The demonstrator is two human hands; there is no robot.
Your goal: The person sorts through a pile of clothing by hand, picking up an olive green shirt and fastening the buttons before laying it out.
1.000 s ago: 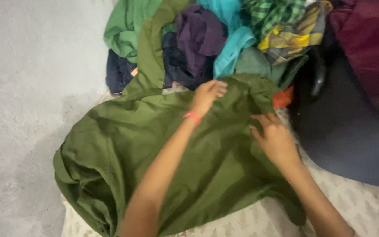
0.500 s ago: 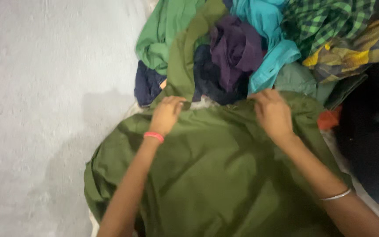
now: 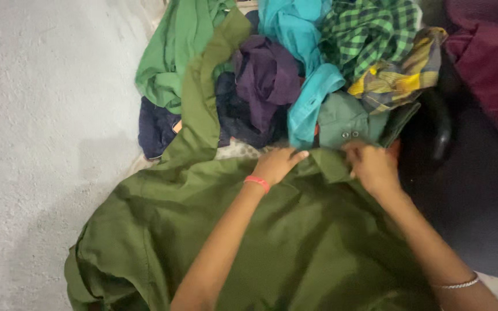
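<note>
1. While it lay spread across the lower middle of the view, the olive green garment looked matte and soft, a woven cloth creased in long shallow folds, with one narrow strip of it running up and away into the heap beyond.
2. Its left edge was bunched into thick rolled folds, and its far edge sat just under both hands.
3. The left hand rested on that far edge with fingers held together and stretched flat toward the right, a red band around its wrist.
4. The right hand was curled, its fingertips pinching a folded flap of the green cloth at the same edge; a thin silver bangle circled that wrist.
5. Just past the hands lay a crumpled pile of clothes: a bright green piece, a dark purple one, a teal strip, a green-and-black checked cloth, a yellow-patterned one and a dull grey-green piece with small buttons.
6. A dark navy cloth lay at the pile's left edge.
7. To the left stretched a rough, pale grey floor, grainy in texture.
8. On the right sat dark blue fabric and, above it, maroon fabric, both smooth.
</note>
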